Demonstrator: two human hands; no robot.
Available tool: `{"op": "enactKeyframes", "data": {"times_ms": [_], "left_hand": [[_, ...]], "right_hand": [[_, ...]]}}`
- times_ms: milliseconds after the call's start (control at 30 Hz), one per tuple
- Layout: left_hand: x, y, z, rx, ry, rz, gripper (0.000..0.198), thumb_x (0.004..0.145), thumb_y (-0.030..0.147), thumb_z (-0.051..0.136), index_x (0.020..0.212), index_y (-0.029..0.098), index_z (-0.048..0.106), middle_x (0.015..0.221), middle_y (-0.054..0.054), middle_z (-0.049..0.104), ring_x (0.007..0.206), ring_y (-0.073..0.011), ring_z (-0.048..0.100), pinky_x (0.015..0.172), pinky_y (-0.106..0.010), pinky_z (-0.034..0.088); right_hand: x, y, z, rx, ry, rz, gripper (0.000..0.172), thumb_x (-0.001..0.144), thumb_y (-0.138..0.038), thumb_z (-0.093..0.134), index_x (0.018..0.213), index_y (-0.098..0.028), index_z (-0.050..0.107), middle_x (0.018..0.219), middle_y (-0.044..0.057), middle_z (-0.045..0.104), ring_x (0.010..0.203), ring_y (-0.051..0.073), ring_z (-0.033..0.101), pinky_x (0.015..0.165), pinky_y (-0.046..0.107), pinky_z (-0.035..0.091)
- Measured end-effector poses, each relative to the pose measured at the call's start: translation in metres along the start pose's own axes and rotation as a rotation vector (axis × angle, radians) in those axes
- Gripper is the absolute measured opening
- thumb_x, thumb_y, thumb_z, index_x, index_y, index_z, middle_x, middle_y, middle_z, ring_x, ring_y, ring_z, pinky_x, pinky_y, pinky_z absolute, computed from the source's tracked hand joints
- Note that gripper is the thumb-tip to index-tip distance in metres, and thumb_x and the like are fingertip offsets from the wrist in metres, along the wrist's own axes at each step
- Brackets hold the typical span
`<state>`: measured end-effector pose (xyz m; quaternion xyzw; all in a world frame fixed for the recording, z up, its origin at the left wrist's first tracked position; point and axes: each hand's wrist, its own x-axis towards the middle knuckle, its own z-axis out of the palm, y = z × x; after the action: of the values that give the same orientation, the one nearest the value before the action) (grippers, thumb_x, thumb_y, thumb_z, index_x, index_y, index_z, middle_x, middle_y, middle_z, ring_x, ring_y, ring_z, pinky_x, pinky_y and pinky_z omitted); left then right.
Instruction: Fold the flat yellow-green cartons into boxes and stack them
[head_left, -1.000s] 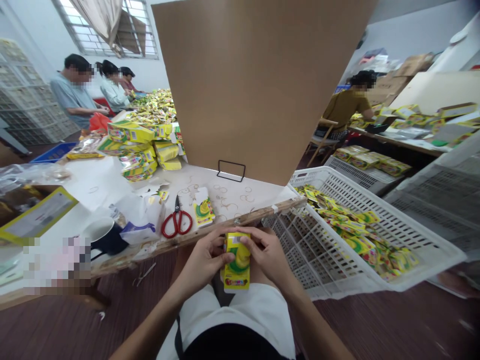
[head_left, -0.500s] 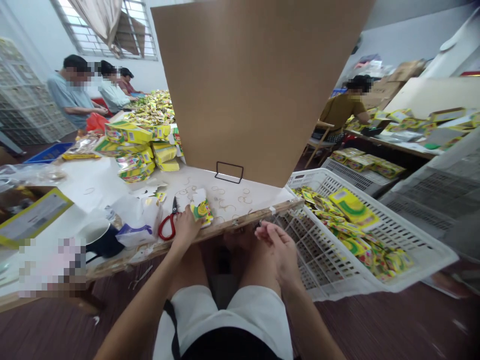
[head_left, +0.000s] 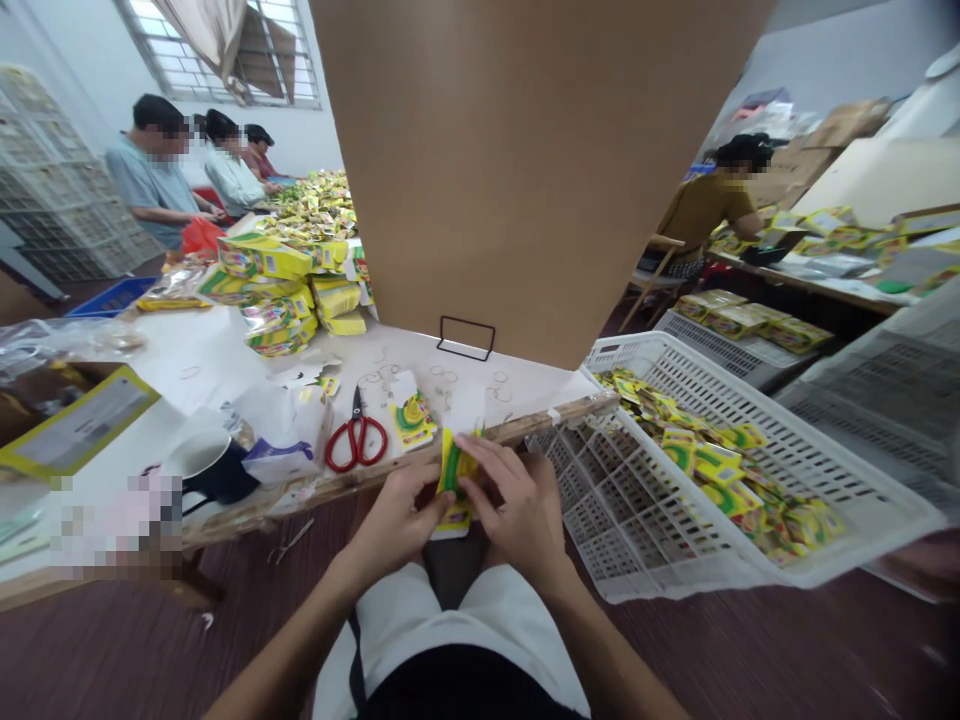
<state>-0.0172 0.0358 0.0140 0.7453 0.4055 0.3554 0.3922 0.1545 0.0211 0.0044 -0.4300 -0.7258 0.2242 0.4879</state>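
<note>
Both my hands meet just below the table's front edge, over my lap. My left hand point(head_left: 401, 515) and my right hand point(head_left: 517, 510) are closed on a small stack of yellow-green packets point(head_left: 454, 478) held between them. A few more of the same packets point(head_left: 411, 412) lie on the white tabletop point(head_left: 225, 350) just above my hands, beside red-handled scissors point(head_left: 354, 440). Loose rubber bands point(head_left: 442, 375) are scattered on the table near them. To my right stands a white plastic crate point(head_left: 697, 470) with several yellow packets in it.
A tall brown cardboard sheet point(head_left: 525, 160) stands upright on the table in a black wire stand point(head_left: 466, 338). A dark mug point(head_left: 206, 465), plastic bags and piled yellow boxes point(head_left: 277, 290) sit at the left. Other people work at the far left and far right tables.
The bundle I held a second ago went into the crate on the right. My left hand reached to the packets on the table, and both hands now hold a fresh stack.
</note>
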Motion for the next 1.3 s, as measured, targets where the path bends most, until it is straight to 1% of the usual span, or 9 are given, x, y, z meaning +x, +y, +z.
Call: {"op": "enactKeyframes", "data": {"times_ms": [200,300,400,533,700,800,933,1133,1300], "left_hand": [[-0.011,-0.004,0.012,-0.571,-0.078,-0.25,0.037,0.082,0.049,0.057,0.092,0.016,0.07,0.081,-0.007,0.068,0.073,-0.0197,0.06,0.067,-0.028,0.047],[-0.009,-0.007,0.023,-0.922,-0.076,-0.457,0.045,0.073,0.054,0.067,0.097,0.016,0.07,0.075,-0.005,0.07,0.063,-0.0159,0.061,0.061,-0.025,0.047],[-0.004,-0.003,0.031,-1.076,-0.078,-0.445,0.04,0.068,0.044,0.076,0.093,0.013,0.069,0.075,-0.005,0.071,0.059,-0.0119,0.061,0.061,-0.023,0.048],[0.002,-0.004,0.035,-1.036,0.096,-0.385,0.033,0.071,0.039,0.075,0.09,0.013,0.066,0.074,-0.003,0.071,0.059,-0.0113,0.062,0.061,-0.022,0.049],[0.003,-0.01,0.035,-0.682,0.202,-0.252,0.033,0.078,0.037,0.067,0.1,0.014,0.061,0.095,-0.008,0.071,0.085,-0.02,0.067,0.077,-0.03,0.052],[-0.001,-0.006,0.031,-0.54,0.22,-0.187,0.049,0.079,0.03,0.067,0.122,0.017,0.047,0.109,-0.011,0.067,0.1,-0.0232,0.065,0.085,-0.033,0.051],[-0.006,0.004,0.022,-0.593,0.106,-0.165,0.069,0.084,0.026,0.06,0.141,0.023,0.022,0.116,-0.012,0.065,0.101,-0.0236,0.065,0.088,-0.038,0.051],[-0.01,0.013,0.016,-0.606,0.009,-0.151,0.073,0.084,0.022,0.058,0.144,0.028,0.017,0.125,-0.012,0.059,0.111,-0.0253,0.059,0.092,-0.038,0.049],[-0.011,0.013,0.015,-0.588,-0.034,-0.135,0.047,0.082,0.019,0.061,0.125,0.023,0.042,0.116,-0.01,0.061,0.107,-0.0225,0.059,0.087,-0.031,0.048]], "right_hand": [[-0.008,-0.002,0.01,0.241,0.077,0.17,0.022,0.083,-0.018,0.059,0.104,-0.023,0.055,0.088,0.002,0.06,0.074,0.016,0.056,0.065,0.027,0.048],[-0.01,-0.009,0.011,0.371,0.121,0.231,0.016,0.085,-0.022,0.058,0.098,-0.023,0.05,0.079,-0.001,0.055,0.068,0.014,0.053,0.061,0.025,0.045],[-0.01,-0.016,0.009,0.363,0.179,0.239,0.011,0.086,-0.025,0.057,0.094,-0.022,0.05,0.077,-0.001,0.053,0.068,0.013,0.052,0.061,0.024,0.045],[-0.01,-0.014,0.008,0.217,0.274,0.204,0.038,0.083,-0.028,0.062,0.119,-0.021,0.05,0.101,0.006,0.055,0.081,0.017,0.053,0.073,0.029,0.048],[-0.013,-0.002,0.008,0.213,0.129,0.336,0.018,0.088,-0.033,0.055,0.085,-0.017,0.063,0.084,0.006,0.063,0.076,0.018,0.058,0.069,0.028,0.049],[-0.012,0.002,0.006,0.303,0.209,0.357,0.019,0.085,-0.032,0.059,0.099,-0.019,0.058,0.085,0.005,0.066,0.076,0.018,0.061,0.067,0.028,0.05],[-0.011,0.005,0.0,0.478,0.203,0.274,0.037,0.084,-0.029,0.061,0.117,-0.024,0.047,0.103,0.006,0.065,0.096,0.02,0.063,0.08,0.032,0.052],[-0.01,0.006,-0.004,0.529,0.161,0.272,0.036,0.084,-0.025,0.06,0.118,-0.025,0.048,0.1,0.005,0.065,0.091,0.018,0.063,0.08,0.031,0.052],[-0.008,0.008,-0.011,0.411,0.092,0.261,0.03,0.084,-0.029,0.061,0.113,-0.024,0.056,0.096,0.004,0.062,0.081,0.016,0.06,0.069,0.026,0.05]]}}
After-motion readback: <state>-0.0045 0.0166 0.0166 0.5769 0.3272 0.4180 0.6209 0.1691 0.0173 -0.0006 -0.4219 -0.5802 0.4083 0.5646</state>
